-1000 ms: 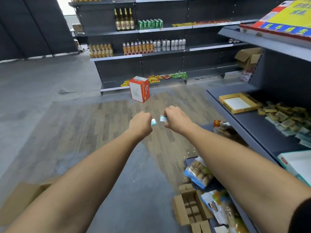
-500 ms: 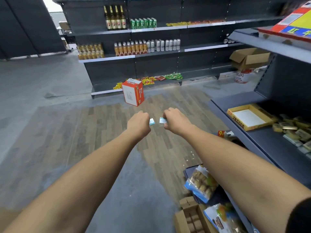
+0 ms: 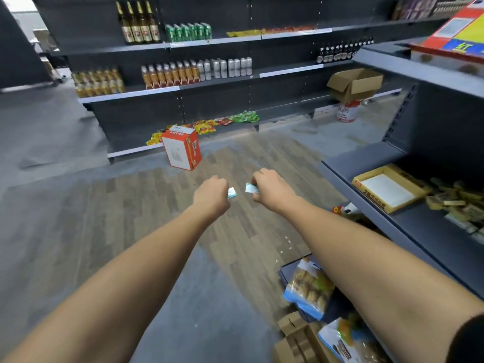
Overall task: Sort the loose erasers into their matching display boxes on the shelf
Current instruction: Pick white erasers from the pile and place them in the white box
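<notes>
Fingers of left hand (image 3: 211, 195) curled round one small blue-and-white eraser (image 3: 232, 192), those of right hand (image 3: 272, 191) pinching another (image 3: 251, 188), both held out over the floor, well apart from the shelf (image 3: 379, 163) at right. Sorting barely begun, by the look of it: yellow display box (image 3: 366, 191) bare inside, loose erasers (image 3: 455, 203) heaped just beside it (matching box for the blue ones not in view). Both forearms stretched forward, knuckles up.

- A red and white carton (image 3: 182, 148) stands on the wood-pattern floor (image 3: 146, 205), just before the far shelving (image 3: 162, 111).
- Brown bottles (image 3: 138, 24) and green cans (image 3: 188, 31) line its top level; orange bottles (image 3: 170, 74) and silver cans (image 3: 225, 68) sit below.
- An open cardboard box (image 3: 355, 83) rests on a white bucket (image 3: 347, 111).
- Snack bags (image 3: 310, 290) lie low at the right.
</notes>
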Demonstrator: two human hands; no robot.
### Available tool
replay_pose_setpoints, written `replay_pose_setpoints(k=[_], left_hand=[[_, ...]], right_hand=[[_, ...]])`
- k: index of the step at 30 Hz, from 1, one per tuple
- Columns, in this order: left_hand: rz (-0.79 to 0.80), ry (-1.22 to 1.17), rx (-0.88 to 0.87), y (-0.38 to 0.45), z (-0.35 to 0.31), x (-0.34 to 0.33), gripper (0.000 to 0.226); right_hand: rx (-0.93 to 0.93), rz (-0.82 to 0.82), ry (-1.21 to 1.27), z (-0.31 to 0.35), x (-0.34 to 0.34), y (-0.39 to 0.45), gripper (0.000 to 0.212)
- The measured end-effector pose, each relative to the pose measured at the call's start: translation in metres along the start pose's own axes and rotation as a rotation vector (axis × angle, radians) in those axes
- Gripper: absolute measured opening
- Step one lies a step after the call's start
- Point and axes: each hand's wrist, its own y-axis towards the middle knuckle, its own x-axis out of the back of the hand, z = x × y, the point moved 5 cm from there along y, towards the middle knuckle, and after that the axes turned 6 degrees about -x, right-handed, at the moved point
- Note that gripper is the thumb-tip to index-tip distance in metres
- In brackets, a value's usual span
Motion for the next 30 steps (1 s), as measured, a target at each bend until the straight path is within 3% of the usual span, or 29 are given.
replay_pose_setpoints(k=[6, 13, 23, 26, 30], left_hand=[[-0.018, -0.005, -0.112, 0.051, -0.054, 0.01, 0.021], [-0.037, -0.028, -0.307, 0.093, -0.171, 0.015, 0.025], [-0.001, -0.06, -0.703, 0.102, -0.346, -0.005, 0.024], [0.025, -0.031, -0.806, 0.093, -0.389, -0.013, 0.032], [0.105, -0.072, -0.939, 0.082, -0.435, -0.023, 0.023]], right_hand=[[-0.069, -0.061, -0.02, -0.055, 0.031, 0.009, 0.031], [-0.25, -0.141, -0.074, -0.159, 0.08, -0.022, 0.029], [-0.653, -0.18, -0.101, -0.283, 0.115, -0.128, 0.033], [-0.781, -0.211, -0.078, -0.308, 0.122, -0.166, 0.033], [-0.986, -0.215, -0.061, -0.328, 0.126, -0.217, 0.031]])
